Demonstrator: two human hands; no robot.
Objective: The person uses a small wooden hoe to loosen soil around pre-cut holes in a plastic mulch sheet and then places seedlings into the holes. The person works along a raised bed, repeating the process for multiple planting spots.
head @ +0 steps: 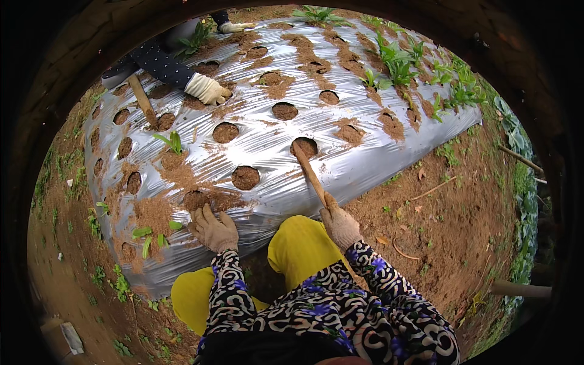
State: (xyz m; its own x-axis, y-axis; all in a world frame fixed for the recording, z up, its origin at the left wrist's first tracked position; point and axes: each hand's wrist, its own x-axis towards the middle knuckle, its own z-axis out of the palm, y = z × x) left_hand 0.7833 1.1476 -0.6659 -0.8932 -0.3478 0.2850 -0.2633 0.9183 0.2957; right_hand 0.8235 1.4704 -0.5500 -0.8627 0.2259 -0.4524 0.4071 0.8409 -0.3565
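Observation:
My gloved right hand is closed around a wooden stick. The stick slants away from me, its far end inside a round planting hole in the silver plastic mulch. My gloved left hand lies palm down with its fingers spread, the fingertips at the near edge of another soil-filled hole. I see nothing held in it. Loose brown soil is spread over the plastic to its left. Several cut green leaves lie or stick up on the plastic nearby.
Another person's gloved hand reaches to a hole at the upper left. A wooden stake stands tilted in a hole close to it. Leafy plants grow at the bed's far right. Bare soil with twigs borders the bed.

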